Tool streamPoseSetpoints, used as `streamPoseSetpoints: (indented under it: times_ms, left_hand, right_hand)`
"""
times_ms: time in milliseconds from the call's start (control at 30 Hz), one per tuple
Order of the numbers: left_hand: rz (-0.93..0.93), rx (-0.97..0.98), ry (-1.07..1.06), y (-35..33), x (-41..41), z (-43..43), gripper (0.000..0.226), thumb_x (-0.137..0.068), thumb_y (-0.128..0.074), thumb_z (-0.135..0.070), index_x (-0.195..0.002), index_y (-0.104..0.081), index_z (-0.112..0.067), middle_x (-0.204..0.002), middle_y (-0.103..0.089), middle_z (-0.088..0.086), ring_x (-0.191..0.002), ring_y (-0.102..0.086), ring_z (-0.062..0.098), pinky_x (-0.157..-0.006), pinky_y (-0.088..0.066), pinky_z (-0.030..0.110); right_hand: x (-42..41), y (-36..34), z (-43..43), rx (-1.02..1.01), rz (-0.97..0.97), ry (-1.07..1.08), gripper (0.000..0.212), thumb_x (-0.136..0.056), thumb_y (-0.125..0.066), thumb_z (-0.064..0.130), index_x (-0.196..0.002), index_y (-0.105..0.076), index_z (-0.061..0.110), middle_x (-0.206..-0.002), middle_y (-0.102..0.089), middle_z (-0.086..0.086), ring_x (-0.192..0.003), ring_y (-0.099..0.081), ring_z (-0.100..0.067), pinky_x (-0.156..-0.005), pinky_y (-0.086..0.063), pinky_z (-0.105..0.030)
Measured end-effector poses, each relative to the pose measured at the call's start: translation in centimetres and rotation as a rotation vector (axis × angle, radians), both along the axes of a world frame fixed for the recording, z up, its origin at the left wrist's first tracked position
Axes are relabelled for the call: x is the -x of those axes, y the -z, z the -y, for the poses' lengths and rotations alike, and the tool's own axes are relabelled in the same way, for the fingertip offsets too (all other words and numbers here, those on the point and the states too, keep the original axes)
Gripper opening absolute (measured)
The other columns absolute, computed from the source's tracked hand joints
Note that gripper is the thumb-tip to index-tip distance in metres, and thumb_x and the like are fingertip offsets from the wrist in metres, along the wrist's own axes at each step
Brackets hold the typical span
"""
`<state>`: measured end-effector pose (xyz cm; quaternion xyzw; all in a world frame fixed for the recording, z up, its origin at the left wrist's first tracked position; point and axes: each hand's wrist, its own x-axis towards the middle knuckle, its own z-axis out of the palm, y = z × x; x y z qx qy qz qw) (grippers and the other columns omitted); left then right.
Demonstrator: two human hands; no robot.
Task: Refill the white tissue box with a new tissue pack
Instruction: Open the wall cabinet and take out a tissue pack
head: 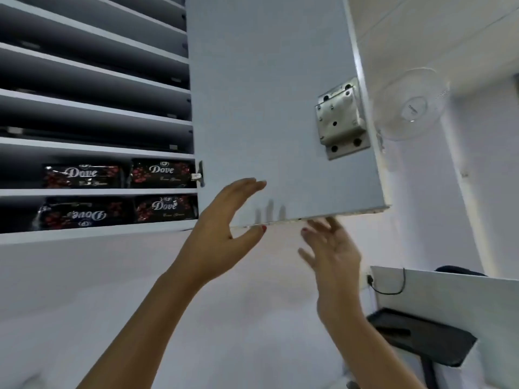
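I look up at a white wall cabinet whose door [280, 108] stands swung open. Dark Dove tissue packs lie on its two lowest shelves: a pair on the upper shelf [163, 173] and a pair below [165, 208]. My left hand [224, 228] is raised with fingers spread at the door's lower left corner, the thumb under the bottom edge. My right hand [331, 254] is open just under the door's bottom edge, slightly blurred. Neither hand holds anything. The white tissue box is not in view.
Several bare shelves [92, 108] fill the cabinet above the packs. A metal lock plate [341, 119] is screwed to the door's inner face. A white wall fan [412, 105] hangs at the right. Below it are a white partition [449, 293], a black cable and a black tray-like object [421, 335].
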<state>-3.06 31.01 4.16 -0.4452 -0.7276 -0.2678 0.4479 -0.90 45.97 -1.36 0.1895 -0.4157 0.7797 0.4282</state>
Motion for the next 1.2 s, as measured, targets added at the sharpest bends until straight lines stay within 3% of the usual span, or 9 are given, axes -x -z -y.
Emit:
streamPoseSetpoints:
  times_ms: [100, 233, 367, 433, 533, 700, 900, 1033, 1200]
  left_hand:
    - [-0.014, -0.078, -0.099, 0.4, -0.9, 4.1, 0.053, -0.080, -0.059, -0.026, -0.128, -0.041, -0.039, -0.133, -0.041, -0.023, -0.122, -0.032, -0.016, -0.102, -0.024, 0.007]
    - [-0.013, -0.204, -0.253, 1.2, -1.9, 10.7, 0.051, -0.082, -0.062, -0.017, -0.127, -0.043, -0.033, -0.123, -0.040, -0.026, -0.104, -0.032, -0.030, -0.083, -0.025, -0.011]
    - [0.023, -0.315, -0.378, 2.1, -2.7, 16.8, 0.051, -0.082, -0.062, -0.014, -0.128, -0.045, -0.028, -0.125, -0.041, -0.020, -0.113, -0.039, -0.005, -0.087, -0.027, 0.003]
    - [0.043, -0.372, -0.400, 2.4, -2.6, 19.4, 0.052, -0.081, -0.063, -0.011, -0.127, -0.046, -0.027, -0.125, -0.043, -0.019, -0.114, -0.040, -0.001, -0.089, -0.028, 0.010]
    - [0.051, -0.399, -0.429, 2.8, -1.6, 22.8, 0.051, -0.081, -0.063, -0.010, -0.126, -0.046, -0.030, -0.120, -0.046, -0.024, -0.106, -0.041, -0.016, -0.086, -0.030, 0.005]
    - [0.019, -0.368, -0.477, 3.5, 1.4, 26.7, 0.049, -0.075, -0.060, -0.025, -0.120, -0.044, -0.037, -0.113, -0.041, -0.037, -0.103, -0.036, -0.030, -0.083, -0.030, -0.006]
    - [-0.053, -0.405, -0.513, 2.7, 5.2, 28.8, 0.048, -0.072, -0.055, -0.025, -0.118, -0.045, -0.035, -0.114, -0.044, -0.034, -0.107, -0.038, -0.025, -0.086, -0.029, -0.008]
    - [-0.080, -0.398, -0.506, 2.1, 6.2, 28.5, 0.044, -0.074, -0.055, -0.021, -0.115, -0.047, -0.034, -0.112, -0.045, -0.033, -0.106, -0.041, -0.023, -0.086, -0.030, -0.006]
    - [0.012, -0.826, -0.379, 3.2, 5.1, 26.0, 0.031, -0.081, -0.061, -0.011, -0.107, -0.052, -0.025, -0.112, -0.058, -0.007, -0.106, -0.055, 0.010, -0.079, -0.044, 0.025]
  right_hand:
    - [-0.1, 1.4, 4.1, -0.142, 0.221, -0.216, 0.030, -0.083, -0.057, 0.004, -0.110, -0.056, 0.016, -0.106, -0.062, -0.009, -0.090, -0.061, -0.020, -0.079, -0.052, -0.041]
    - [-0.4, -0.2, 10.2, -0.360, 0.205, -0.282, 0.017, -0.081, -0.057, 0.005, -0.086, -0.062, 0.021, -0.093, -0.062, -0.004, -0.089, -0.061, -0.019, -0.075, -0.055, -0.039]
    - [1.2, -2.8, 15.7, -0.554, 0.096, -0.183, 0.015, -0.077, -0.062, 0.010, -0.084, -0.062, 0.023, -0.089, -0.062, 0.005, -0.091, -0.061, -0.016, -0.076, -0.055, -0.037]
    - [3.2, -3.9, 18.0, -0.639, 0.021, -0.078, 0.015, -0.076, -0.065, 0.013, -0.089, -0.061, 0.020, -0.089, -0.063, 0.008, -0.086, -0.061, -0.013, -0.078, -0.053, -0.029]
    - [7.1, -5.7, 20.7, -0.810, -0.107, 0.128, 0.016, -0.080, -0.066, 0.018, -0.094, -0.064, 0.012, -0.090, -0.064, 0.004, -0.081, -0.060, -0.011, -0.071, -0.043, -0.003]
    - [14.5, -9.4, 24.1, -1.100, -0.114, 0.480, 0.028, -0.084, -0.060, 0.023, -0.104, -0.065, 0.003, -0.105, -0.070, -0.014, -0.098, -0.063, -0.028, -0.087, -0.050, -0.035]
    - [18.5, -11.2, 27.5, -1.114, 0.011, 0.649, 0.033, -0.082, -0.062, 0.032, -0.093, -0.063, 0.000, -0.085, -0.065, -0.016, -0.085, -0.062, -0.035, -0.064, -0.046, -0.035]
    - [19.2, -11.0, 27.8, -1.024, -0.093, 0.605, 0.025, -0.079, -0.068, 0.025, -0.099, -0.067, 0.011, -0.097, -0.071, -0.012, -0.094, -0.062, -0.032, -0.077, -0.050, -0.038]
    - [16.7, -9.4, 25.7, -0.781, -0.310, 0.554, 0.016, -0.077, -0.069, 0.021, -0.092, -0.071, 0.015, -0.082, -0.074, -0.008, -0.072, -0.065, -0.024, -0.071, -0.055, -0.039]
